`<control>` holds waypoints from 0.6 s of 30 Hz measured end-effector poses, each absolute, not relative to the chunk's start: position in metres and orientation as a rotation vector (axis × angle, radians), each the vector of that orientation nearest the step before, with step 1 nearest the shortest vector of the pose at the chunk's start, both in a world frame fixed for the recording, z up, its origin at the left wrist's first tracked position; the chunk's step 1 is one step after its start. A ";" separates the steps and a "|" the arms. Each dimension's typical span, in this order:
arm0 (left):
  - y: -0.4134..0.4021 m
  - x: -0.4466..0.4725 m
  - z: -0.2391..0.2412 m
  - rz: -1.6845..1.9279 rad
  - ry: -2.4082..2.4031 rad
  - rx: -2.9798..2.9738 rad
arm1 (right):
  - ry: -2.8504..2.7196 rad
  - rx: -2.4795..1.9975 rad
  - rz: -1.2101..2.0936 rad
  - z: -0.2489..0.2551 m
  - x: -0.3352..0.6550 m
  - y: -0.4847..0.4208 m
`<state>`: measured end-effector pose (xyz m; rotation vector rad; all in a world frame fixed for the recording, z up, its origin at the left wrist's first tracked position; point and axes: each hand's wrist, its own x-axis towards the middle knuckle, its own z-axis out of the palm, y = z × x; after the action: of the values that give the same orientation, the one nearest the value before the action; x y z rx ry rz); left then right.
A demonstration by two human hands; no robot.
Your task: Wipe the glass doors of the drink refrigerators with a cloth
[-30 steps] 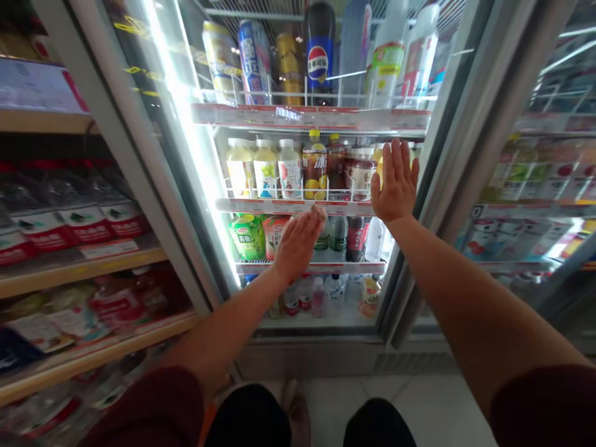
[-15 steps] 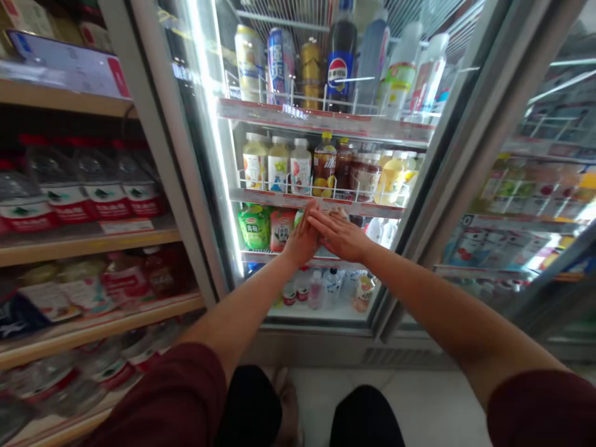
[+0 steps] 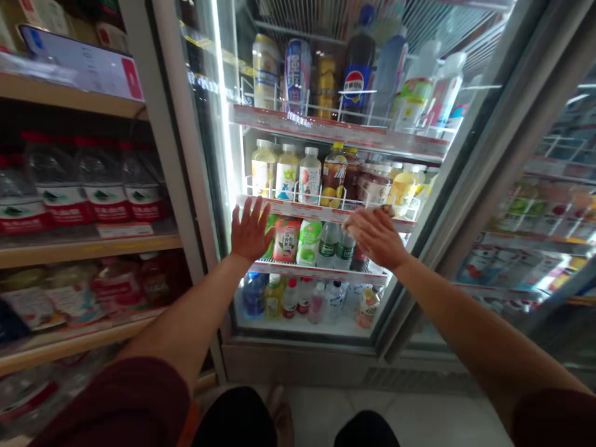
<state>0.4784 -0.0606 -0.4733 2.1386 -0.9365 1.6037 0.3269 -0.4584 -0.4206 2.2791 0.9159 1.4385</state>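
Note:
In the head view, my left hand (image 3: 251, 231) is raised in front of the left part of a glass fridge door, fingers spread and nothing in it. Behind it, a green pouch is partly covered, beside a red pouch (image 3: 285, 241). My right hand (image 3: 376, 237) is at the door's right part, somewhat blurred, fingers stretched out to the left. I see nothing held in it. Whether either palm touches the glass, I cannot tell. Between the hands show a green-and-white pouch (image 3: 308, 243) and clear bottles (image 3: 328, 245) on the third shelf.
Above stand tea bottles (image 3: 287, 172), cans (image 3: 297, 74) and a cola bottle (image 3: 357, 68). Small bottles (image 3: 289, 299) line the fridge bottom. Wooden shelves (image 3: 93, 245) with red-capped water bottles (image 3: 105, 186) are at left. Another glass door (image 3: 540, 205) is at right.
My hands, touching each other at the middle of the door before, have moved apart: the left one to the left, the right one to the right. The view has shifted slightly.

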 end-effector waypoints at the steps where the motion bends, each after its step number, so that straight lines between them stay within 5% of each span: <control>1: -0.062 0.482 -0.473 1.606 -0.913 2.133 | 0.762 2.294 1.583 -0.422 0.324 -0.465; 4: -0.067 0.485 -0.476 1.607 -0.904 2.100 | 0.647 2.317 1.667 -0.450 0.315 -0.477; 9: -0.067 0.482 -0.477 1.556 -0.904 2.087 | 0.959 2.372 1.244 -0.473 0.311 -0.479; 15: -0.067 0.483 -0.475 1.569 -0.884 2.117 | 0.380 2.369 1.925 -0.428 0.335 -0.451; 18: -0.068 0.483 -0.475 1.603 -0.893 2.114 | 0.814 2.341 1.524 -0.454 0.334 -0.431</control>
<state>0.4826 -0.0683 -0.4752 2.1143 -0.8930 1.6030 0.3340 -0.4307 -0.4538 2.3413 0.8141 1.5240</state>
